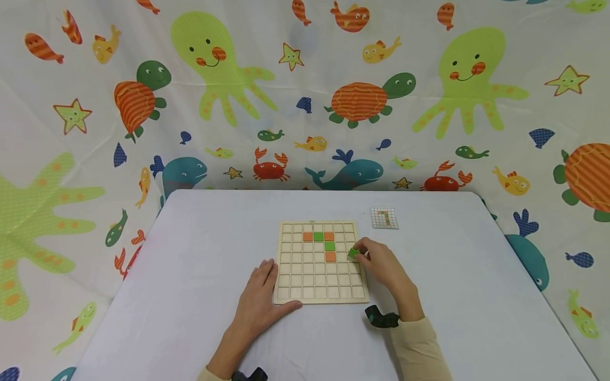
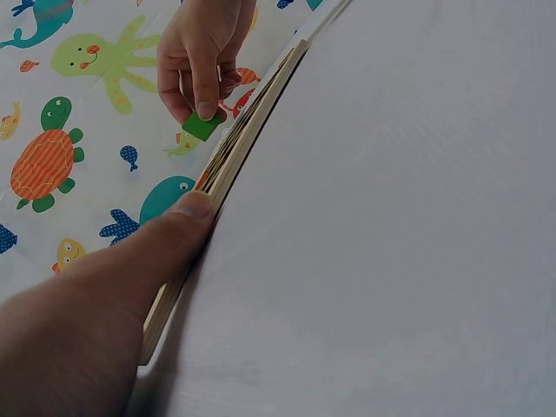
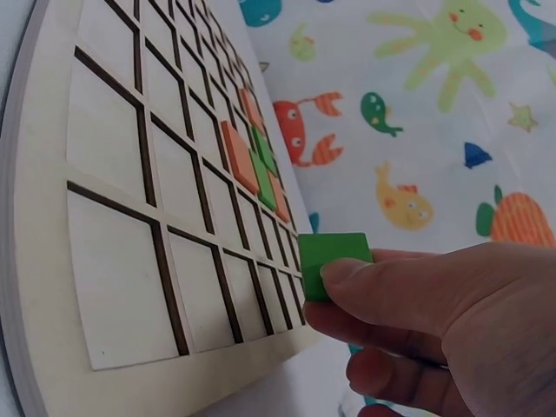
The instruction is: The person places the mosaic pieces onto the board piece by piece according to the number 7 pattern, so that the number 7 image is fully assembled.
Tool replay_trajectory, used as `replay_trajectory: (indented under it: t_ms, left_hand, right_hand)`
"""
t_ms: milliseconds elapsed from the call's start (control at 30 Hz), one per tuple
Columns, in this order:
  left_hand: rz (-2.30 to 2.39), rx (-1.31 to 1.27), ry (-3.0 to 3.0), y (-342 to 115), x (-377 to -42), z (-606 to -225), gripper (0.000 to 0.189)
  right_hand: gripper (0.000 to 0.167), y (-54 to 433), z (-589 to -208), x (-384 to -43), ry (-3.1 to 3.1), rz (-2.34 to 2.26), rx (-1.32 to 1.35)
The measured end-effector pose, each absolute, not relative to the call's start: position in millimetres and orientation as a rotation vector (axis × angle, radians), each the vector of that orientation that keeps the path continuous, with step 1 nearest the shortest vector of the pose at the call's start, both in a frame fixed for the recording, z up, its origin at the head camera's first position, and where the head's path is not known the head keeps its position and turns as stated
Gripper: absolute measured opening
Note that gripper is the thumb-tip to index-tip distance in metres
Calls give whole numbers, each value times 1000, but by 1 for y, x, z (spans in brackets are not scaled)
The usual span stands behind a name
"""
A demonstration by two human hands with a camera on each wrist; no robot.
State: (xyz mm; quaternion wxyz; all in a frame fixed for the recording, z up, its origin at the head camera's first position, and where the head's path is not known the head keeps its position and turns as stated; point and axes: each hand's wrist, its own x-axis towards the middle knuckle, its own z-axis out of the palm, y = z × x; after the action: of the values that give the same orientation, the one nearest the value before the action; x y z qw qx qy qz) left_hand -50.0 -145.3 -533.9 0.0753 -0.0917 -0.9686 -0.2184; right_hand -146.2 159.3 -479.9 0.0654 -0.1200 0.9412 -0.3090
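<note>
A square wooden grid board (image 1: 295, 297) lies on the table, with orange and green tiles set in several of its cells. Three tiles form a row near the far side, and from the row's right end two more run toward the near edge, a green tile (image 1: 330, 246) and an orange tile (image 1: 331, 256). My right hand (image 1: 386, 267) pinches a loose green tile (image 3: 334, 261) between thumb and fingers, over the board's right side. With fingers straight, my left hand (image 1: 259, 301) rests along the left edge, its thumb on the near left corner.
Behind the board's right corner lies a small printed card (image 1: 384, 218) showing a grid with a coloured pattern. The table (image 1: 190, 238) wears a white cover. A curtain (image 1: 267, 106) printed with sea animals hangs behind it. Dark straps with cameras sit at both wrists.
</note>
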Motion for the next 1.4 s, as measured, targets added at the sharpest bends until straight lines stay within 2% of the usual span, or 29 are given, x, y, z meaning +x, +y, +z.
replay_trajectory:
  t_ms: [1400]
  left_hand:
    - [-645,-278,-2907,-145,-51,-533,112]
  right_hand:
    - [8,121,-488,-135,2804,-913,-501]
